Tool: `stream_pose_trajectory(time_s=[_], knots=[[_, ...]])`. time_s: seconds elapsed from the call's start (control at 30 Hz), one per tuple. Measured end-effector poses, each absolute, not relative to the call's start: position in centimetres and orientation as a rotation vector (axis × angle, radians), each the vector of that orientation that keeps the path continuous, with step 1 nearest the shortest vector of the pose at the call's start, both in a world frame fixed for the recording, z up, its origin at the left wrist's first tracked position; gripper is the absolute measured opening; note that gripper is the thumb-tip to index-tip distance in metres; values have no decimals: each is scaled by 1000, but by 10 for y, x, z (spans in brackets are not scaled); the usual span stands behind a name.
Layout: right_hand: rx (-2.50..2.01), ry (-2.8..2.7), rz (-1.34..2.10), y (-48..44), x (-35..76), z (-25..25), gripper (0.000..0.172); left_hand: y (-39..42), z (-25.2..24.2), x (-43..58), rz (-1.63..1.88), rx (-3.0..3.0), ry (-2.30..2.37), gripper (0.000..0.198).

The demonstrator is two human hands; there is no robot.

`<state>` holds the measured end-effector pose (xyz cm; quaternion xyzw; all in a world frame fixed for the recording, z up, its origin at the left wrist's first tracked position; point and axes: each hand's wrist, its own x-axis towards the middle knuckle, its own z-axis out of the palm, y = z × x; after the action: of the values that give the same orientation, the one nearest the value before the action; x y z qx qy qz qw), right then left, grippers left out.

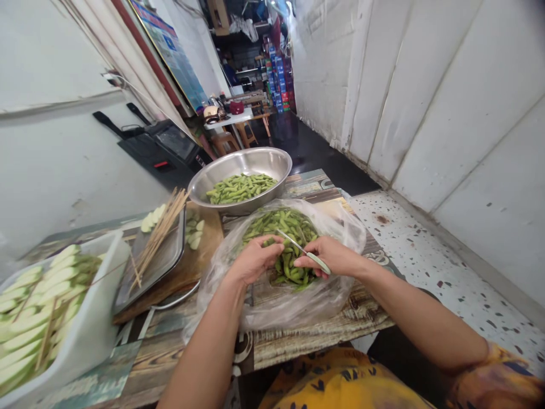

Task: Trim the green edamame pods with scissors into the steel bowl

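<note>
A clear plastic bag (340, 227) lies open on the table, full of green bean pods (281, 224). My left hand (253, 261) is curled over the pile with its fingers closed on a pod at the near side. My right hand (334, 255) grips a pair of scissors (304, 251) by a pale green handle, the blades pointing up and left toward my left fingertips. Beyond the bag stands a steel bowl (276, 162) holding a layer of trimmed green pods (240, 188).
A metal tray (164, 261) on a wooden board carries bamboo skewers (162, 233) and pale vegetable slices. A white tub (91, 335) at the near left holds skewered pale green slices. A black appliance (166, 147) sits by the left wall. Speckled floor lies to the right.
</note>
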<state>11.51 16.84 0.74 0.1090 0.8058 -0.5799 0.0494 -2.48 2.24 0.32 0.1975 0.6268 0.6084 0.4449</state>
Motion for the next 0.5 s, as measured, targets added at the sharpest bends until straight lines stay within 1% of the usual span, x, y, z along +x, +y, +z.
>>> stream_pose_trajectory(time_s=[0.13, 0.23, 0.4, 0.5], knots=[[370, 2322, -1923, 167, 115, 15, 44, 24, 0, -27, 1594, 423, 1535, 35], [335, 2220, -2004, 165, 116, 21, 46, 25, 0, -28, 1692, 378, 1409, 29], [328, 2189, -2007, 163, 115, 18, 48, 25, 1, -31, 1719, 394, 1326, 22], [365, 2201, -1966, 162, 114, 13, 48, 27, 0, -29, 1772, 401, 1294, 23]])
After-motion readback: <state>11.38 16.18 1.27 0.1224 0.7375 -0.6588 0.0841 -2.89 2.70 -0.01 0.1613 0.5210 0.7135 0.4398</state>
